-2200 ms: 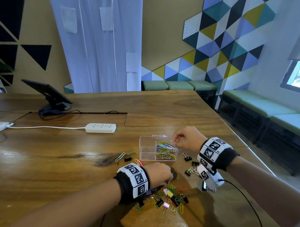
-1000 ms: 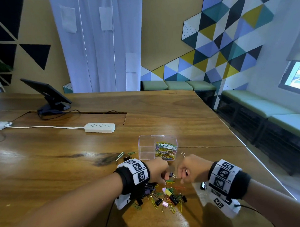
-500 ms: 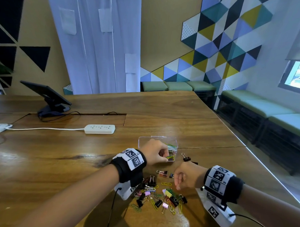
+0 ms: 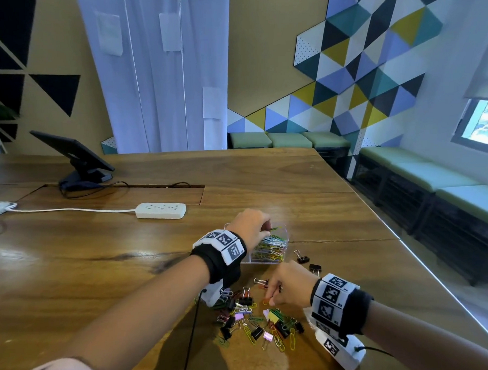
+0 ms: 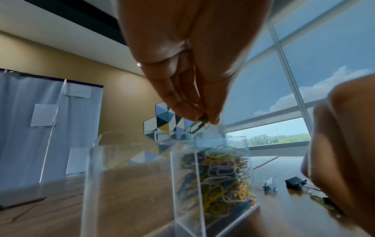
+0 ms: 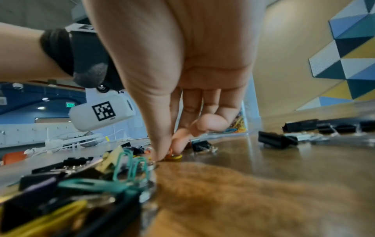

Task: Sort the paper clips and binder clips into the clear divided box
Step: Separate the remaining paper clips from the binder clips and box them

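Note:
The clear divided box point(image 4: 282, 259) stands mid-table; its right compartment point(image 5: 215, 176) is packed with coloured paper clips, and the left one point(image 5: 125, 168) looks empty. My left hand point(image 4: 252, 226) hovers over the box and pinches a green paper clip point(image 5: 195, 126) just above the rim. Nearer to me, my right hand point(image 4: 289, 287) reaches down to the table and pinches an orange paper clip point(image 6: 172, 156) at the edge of a mixed pile of paper clips and binder clips point(image 4: 253, 320).
Loose black binder clips point(image 4: 309, 264) lie right of the box. A white power strip point(image 4: 160, 210) with its cord and a tablet on a stand point(image 4: 76, 160) sit far left. The table's right edge point(image 4: 434, 277) runs close by, with benches beyond.
My left hand rose from the pile to the box with a green clip. My right hand left the box, came back to the pile and lowered onto an orange clip.

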`<action>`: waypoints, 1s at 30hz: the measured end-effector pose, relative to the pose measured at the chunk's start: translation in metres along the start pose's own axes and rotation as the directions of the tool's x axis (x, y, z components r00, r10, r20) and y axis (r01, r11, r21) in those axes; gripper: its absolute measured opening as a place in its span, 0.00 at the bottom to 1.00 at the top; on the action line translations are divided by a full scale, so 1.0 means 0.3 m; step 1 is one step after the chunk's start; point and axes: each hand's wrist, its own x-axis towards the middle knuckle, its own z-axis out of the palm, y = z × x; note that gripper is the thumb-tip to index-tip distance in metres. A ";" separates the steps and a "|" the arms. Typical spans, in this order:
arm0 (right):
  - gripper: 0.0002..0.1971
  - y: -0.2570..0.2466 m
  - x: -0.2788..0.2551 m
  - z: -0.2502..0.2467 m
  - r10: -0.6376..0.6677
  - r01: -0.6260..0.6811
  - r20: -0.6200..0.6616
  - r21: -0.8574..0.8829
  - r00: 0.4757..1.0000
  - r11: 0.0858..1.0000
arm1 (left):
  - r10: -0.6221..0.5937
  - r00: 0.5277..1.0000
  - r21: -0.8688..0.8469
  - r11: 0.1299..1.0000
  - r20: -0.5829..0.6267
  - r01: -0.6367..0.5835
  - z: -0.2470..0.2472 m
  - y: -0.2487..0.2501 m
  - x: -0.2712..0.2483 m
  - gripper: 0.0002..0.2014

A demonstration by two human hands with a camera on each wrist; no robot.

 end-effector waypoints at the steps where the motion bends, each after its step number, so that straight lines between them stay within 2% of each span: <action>1: 0.09 -0.001 0.000 -0.003 0.003 -0.003 0.004 -0.007 1.000 1.000 | 0.000 1.000 0.010 1.000 0.016 0.000 0.004 0.001 0.007 0.07; 4: 0.08 -0.001 -0.002 -0.010 0.008 -0.008 0.022 -0.024 1.000 1.000 | -0.013 0.999 0.035 0.999 0.045 0.011 0.018 0.004 0.019 0.07; 8: 0.06 0.007 -0.007 -0.013 -0.015 0.018 0.048 -0.064 0.999 0.998 | -0.028 0.999 0.013 1.000 0.026 0.028 0.035 0.000 0.028 0.06; 14: 0.07 -0.001 -0.015 -0.007 -0.029 0.037 0.073 -0.116 0.997 0.993 | -0.063 0.997 0.033 0.998 0.032 0.062 0.044 -0.007 0.034 0.06; 17: 0.07 0.000 -0.011 -0.006 -0.006 0.017 0.092 -0.119 0.996 0.993 | -0.032 0.995 0.085 0.996 0.092 0.024 0.058 -0.003 0.032 0.10; 20: 0.07 0.004 -0.010 -0.007 -0.002 0.012 0.091 -0.110 0.996 0.994 | 0.011 0.992 0.032 0.999 0.127 -0.016 0.065 -0.006 0.024 0.13; 25: 0.07 0.011 -0.020 -0.019 -0.002 0.011 0.103 -0.087 0.995 0.996 | 0.056 0.997 -0.130 0.990 0.043 -0.050 0.056 -0.028 -0.010 0.17; 30: 0.07 0.013 -0.038 -0.081 0.011 -0.009 0.020 -0.089 1.000 0.996 | 0.108 0.994 -0.124 0.986 -0.023 -0.110 0.032 -0.046 -0.064 0.13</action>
